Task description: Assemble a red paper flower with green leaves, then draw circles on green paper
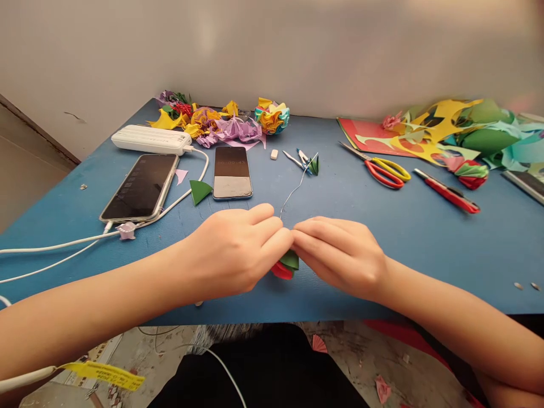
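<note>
My left hand point(250, 243) and my right hand point(342, 252) meet above the table's front part, fingertips closed in a pinch. Below the fingertips shows a paper flower point(283, 271), red with green paper around it; the fingers hide most of it. A thin wire point(293, 192) runs from the pinch away over the table. Its far end lies near a small folded green paper piece point(314, 165) and a blue-and-white pointed tool point(297, 161). Exactly what each fingertip presses on is hidden.
On the blue table point(327, 198), left, lie two phones point(142, 187), a white power bank point(151, 139), cables and a green paper wedge point(200, 191). Crumpled paper flowers point(238, 127) line the back. Right are scissors point(382, 170), a red cutter point(450, 192), another flower point(470, 174) and cut paper point(442, 124).
</note>
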Motion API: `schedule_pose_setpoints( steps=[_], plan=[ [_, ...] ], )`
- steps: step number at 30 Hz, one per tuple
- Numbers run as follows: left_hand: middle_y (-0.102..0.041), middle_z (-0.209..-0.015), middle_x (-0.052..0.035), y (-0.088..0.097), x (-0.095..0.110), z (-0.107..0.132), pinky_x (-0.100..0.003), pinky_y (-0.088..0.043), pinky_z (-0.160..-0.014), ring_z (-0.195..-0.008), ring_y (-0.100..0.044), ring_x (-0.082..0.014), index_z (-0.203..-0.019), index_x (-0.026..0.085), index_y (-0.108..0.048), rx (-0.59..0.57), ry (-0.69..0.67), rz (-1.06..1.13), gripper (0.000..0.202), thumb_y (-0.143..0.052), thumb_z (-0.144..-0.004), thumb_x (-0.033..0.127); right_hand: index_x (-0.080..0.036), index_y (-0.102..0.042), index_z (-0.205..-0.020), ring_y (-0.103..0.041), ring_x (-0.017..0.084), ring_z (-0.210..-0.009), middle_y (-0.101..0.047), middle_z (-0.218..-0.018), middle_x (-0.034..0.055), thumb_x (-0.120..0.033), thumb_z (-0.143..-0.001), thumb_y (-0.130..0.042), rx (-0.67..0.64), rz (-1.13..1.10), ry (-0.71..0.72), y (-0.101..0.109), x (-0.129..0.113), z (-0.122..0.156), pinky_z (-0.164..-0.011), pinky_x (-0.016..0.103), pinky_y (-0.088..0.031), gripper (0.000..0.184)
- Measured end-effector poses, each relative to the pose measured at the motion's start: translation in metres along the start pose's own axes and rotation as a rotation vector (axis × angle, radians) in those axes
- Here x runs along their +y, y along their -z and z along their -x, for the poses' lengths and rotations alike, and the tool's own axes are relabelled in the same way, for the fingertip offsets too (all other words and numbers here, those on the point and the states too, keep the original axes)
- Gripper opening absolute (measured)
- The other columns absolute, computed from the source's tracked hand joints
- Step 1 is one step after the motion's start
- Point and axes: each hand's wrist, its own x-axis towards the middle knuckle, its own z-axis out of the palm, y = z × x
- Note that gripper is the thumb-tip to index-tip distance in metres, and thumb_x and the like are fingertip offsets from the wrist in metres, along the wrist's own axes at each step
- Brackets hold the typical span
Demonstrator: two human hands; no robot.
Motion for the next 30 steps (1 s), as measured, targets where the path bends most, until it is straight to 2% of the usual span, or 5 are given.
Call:
schedule_pose_setpoints(
  steps=[5,13,20,27,30],
  plan=[
    [-0.046,-0.058,-0.0004,0.006,-0.001,-0.001,-0.027,-0.03,-0.047,-0.056,-0.039,-0.0147,-0.068,0.017,-0.049,-0.038,-0.126,-0.068,0.021,-0.043,-0.087,0.011,-0.018,-0.055,-0.1,-0.058,0.013,-0.076,-0.065,-0.086,0.0048,-0.009,-0.081,-0.058,-0.083,-0.161,-0.008,0.005,0.006,-0.004,-0.068,0.025,-0.054,0.021],
    [-0.045,-0.061,-0.0016,-0.001,0.011,-0.002,-0.029,-0.033,-0.05,-0.057,-0.038,-0.0158,-0.068,0.017,-0.047,-0.106,0.165,0.029,0.019,-0.042,-0.085,0.012,-0.004,-0.063,-0.091,-0.064,0.022,-0.074,-0.068,-0.084,0.0145,-0.009,-0.08,-0.058,0.006,0.345,0.27,0.006,-0.009,-0.003,-0.06,0.032,-0.056,0.013],
    [-0.052,-0.07,-0.004,0.0,0.01,0.005,-0.029,-0.034,-0.051,-0.064,-0.046,-0.0153,-0.081,0.011,-0.058,0.025,-0.199,-0.407,0.017,-0.046,-0.09,0.017,-0.012,-0.06,-0.092,-0.056,0.013,-0.07,-0.065,-0.08,0.0064,-0.003,-0.081,-0.055,-0.097,-0.088,-0.082,0.008,-0.001,-0.008,-0.062,0.026,-0.053,0.015],
    [-0.045,-0.059,-0.0007,-0.004,0.002,-0.001,-0.027,-0.038,-0.051,-0.055,-0.04,-0.0138,-0.071,0.014,-0.055,0.092,0.008,-0.043,0.017,-0.047,-0.086,0.012,-0.002,-0.06,-0.096,-0.061,0.022,-0.077,-0.066,-0.083,0.0159,-0.004,-0.075,-0.063,0.061,0.157,0.156,0.007,-0.005,0.0,-0.066,0.035,-0.056,0.021],
    [-0.044,-0.058,0.0,-0.003,0.003,-0.002,-0.027,-0.039,-0.05,-0.054,-0.04,-0.0131,-0.068,0.014,-0.054,0.118,-0.003,-0.088,0.019,-0.048,-0.085,0.009,-0.001,-0.061,-0.095,-0.062,0.023,-0.077,-0.066,-0.084,0.0176,-0.004,-0.076,-0.063,0.109,0.208,0.149,0.003,-0.01,0.001,-0.063,0.036,-0.056,0.02]
  ],
)
